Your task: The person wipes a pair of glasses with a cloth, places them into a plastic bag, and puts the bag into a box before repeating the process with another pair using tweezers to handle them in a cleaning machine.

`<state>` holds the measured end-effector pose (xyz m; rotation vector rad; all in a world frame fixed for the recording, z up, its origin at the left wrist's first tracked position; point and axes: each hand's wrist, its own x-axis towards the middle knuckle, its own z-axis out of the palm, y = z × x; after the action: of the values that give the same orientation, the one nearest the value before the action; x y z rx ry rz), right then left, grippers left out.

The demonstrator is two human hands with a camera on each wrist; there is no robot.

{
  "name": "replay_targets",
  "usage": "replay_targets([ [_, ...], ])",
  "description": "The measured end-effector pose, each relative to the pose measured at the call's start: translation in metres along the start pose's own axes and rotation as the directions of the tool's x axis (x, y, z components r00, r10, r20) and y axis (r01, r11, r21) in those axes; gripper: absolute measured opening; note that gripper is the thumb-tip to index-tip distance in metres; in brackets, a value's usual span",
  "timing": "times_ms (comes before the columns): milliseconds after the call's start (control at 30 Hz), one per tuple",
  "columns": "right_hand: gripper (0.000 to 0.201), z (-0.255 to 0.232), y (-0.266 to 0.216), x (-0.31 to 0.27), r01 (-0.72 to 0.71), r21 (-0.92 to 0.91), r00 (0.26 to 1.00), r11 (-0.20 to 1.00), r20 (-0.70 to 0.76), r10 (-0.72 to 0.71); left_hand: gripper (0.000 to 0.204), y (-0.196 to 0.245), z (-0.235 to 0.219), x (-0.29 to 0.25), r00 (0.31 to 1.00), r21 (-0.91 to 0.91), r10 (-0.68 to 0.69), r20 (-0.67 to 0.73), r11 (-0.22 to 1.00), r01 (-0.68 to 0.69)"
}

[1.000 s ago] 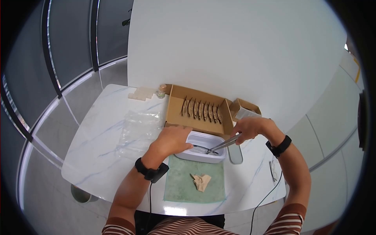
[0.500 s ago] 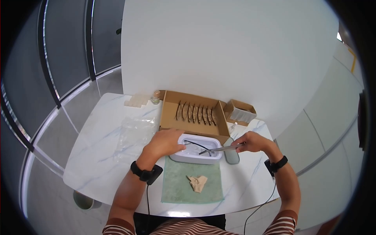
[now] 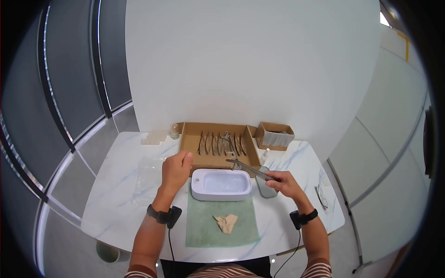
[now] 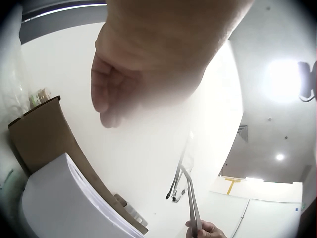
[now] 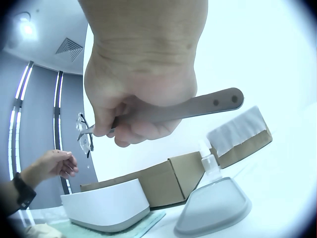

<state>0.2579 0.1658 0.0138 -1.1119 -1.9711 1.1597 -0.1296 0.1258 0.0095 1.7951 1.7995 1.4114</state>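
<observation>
My right hand (image 3: 283, 183) grips long metal tweezers (image 3: 256, 172) near their back end. A pair of eyeglasses (image 5: 86, 139) hangs at the tweezer tips, raised above the white cleaner tub (image 3: 221, 197) and overlapping the cardboard tray in the head view. Clear liquid shows inside the tub. My left hand (image 3: 176, 171) is raised to the left of the tub, fingers loosely curled and holding nothing. A crumpled beige cloth (image 3: 227, 224) lies on the green mat (image 3: 199, 234) in front of the tub.
Behind the tub, a cardboard tray (image 3: 186, 150) holds several thin dark curved pieces. To the right are a grey lid (image 3: 268, 191), a small bottle (image 3: 265, 155), a carton (image 3: 273, 139) and another pair of glasses (image 3: 321, 197). A jar (image 3: 174, 132) and a clear plastic bag (image 3: 147, 176) are at left.
The right hand has lifted the eyeglasses out of the tub with the tweezers. The left hand has let go of the tub's left end and risen. The head view has shifted.
</observation>
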Motion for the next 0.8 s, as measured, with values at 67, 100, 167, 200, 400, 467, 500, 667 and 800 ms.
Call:
replay_targets([
  [67, 0.039, 0.009, 0.002, 0.004, 0.045, 0.102, 0.999, 0.994, -0.033, -0.042, 0.033, -0.001, 0.007, -0.005, 0.996, -0.111, -0.043, -0.076, 0.993, 0.035],
  [100, 0.039, 0.011, 0.004, 0.007, 0.05, 0.11, 0.999, 0.993, -0.023, -0.048, 0.032, -0.004, 0.011, -0.008, 0.991, -0.125, -0.042, -0.128, 0.992, 0.026],
  [167, 0.04, 0.016, 0.008, 0.014, 0.07, 0.189, 0.997, 0.979, -0.044, -0.062, 0.031, -0.011, 0.016, -0.016, 0.982, -0.125, -0.044, -0.185, 0.992, 0.021],
  [200, 0.04, 0.017, 0.011, 0.016, 0.077, 0.227, 0.996, 0.971, -0.057, -0.065, 0.029, -0.014, 0.019, -0.021, 0.975, -0.182, -0.1, -0.198, 0.981, 0.063],
  [400, 0.041, 0.011, 0.014, 0.032, 0.102, 0.267, 0.995, 0.958, -0.041, -0.095, 0.02, -0.036, 0.035, -0.038, 0.951, -0.408, -0.262, -0.165, 0.896, 0.176],
  [467, 0.042, 0.006, 0.01, 0.034, 0.118, 0.255, 0.993, 0.96, -0.055, -0.107, 0.018, -0.042, 0.037, -0.043, 0.948, -0.462, -0.286, -0.142, 0.866, 0.192],
  [500, 0.043, 0.004, 0.008, 0.035, 0.13, 0.244, 0.991, 0.961, -0.071, -0.116, 0.015, -0.044, 0.035, -0.045, 0.952, -0.442, -0.292, -0.096, 0.869, 0.222],
  [667, 0.042, -0.006, 0.016, 0.036, 0.133, 0.241, 0.991, 0.961, -0.063, -0.121, 0.011, -0.045, 0.036, -0.05, 0.948, -0.332, -0.317, -0.033, 0.898, 0.289],
  [800, 0.043, -0.011, 0.008, 0.035, 0.139, 0.231, 0.99, 0.963, -0.033, -0.135, 0.009, -0.038, 0.034, -0.051, 0.976, -0.163, -0.208, -0.066, 0.967, 0.195],
])
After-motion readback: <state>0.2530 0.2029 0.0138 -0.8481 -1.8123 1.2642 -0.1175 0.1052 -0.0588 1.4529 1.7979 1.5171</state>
